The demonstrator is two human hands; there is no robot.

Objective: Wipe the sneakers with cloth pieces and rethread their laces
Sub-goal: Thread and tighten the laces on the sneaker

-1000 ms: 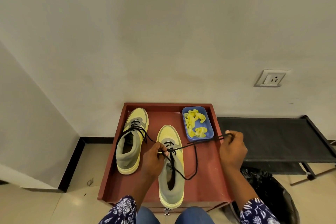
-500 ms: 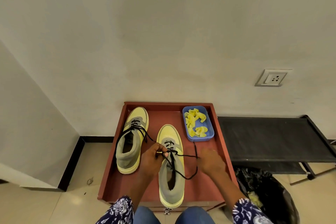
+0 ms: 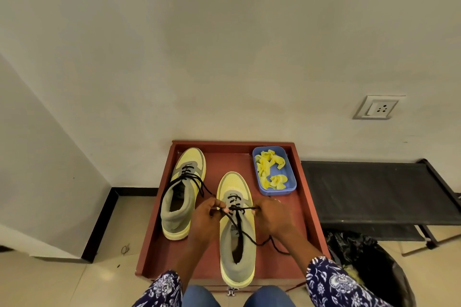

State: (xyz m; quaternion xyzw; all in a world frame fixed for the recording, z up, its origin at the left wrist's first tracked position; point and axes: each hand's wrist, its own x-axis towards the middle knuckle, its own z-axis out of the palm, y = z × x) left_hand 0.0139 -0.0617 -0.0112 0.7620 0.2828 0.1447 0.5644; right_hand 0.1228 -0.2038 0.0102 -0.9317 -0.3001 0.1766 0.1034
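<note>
Two hands on one lace, two sneakers on the tray

From the head camera: two yellow-and-grey sneakers stand on the red tray point(image 3: 306, 209), toes toward the wall. The left sneaker point(image 3: 183, 194) sits near the tray's left rim, its black lace threaded and trailing off its right side. The right sneaker point(image 3: 237, 229) is nearer the person, in the middle, and both hands are on it. The left hand point(image 3: 205, 218) pinches the black lace point(image 3: 240, 222) at the left side of the eyelets, fingers curled tight. The right hand point(image 3: 273, 217) pinches the same lace at the right side, so a short stretch runs taut across the tongue between them. One loose loop of lace drops over the shoe's opening and curls onto the tray beside the right wrist. One blue tub point(image 3: 290, 182) in the tray's far right corner holds several crumpled yellow cloth pieces point(image 3: 270, 169). Beside the tray: one black rack point(image 3: 374, 192), one black bag point(image 3: 369, 256) on the floor, one wall socket point(image 3: 379, 107)
</note>
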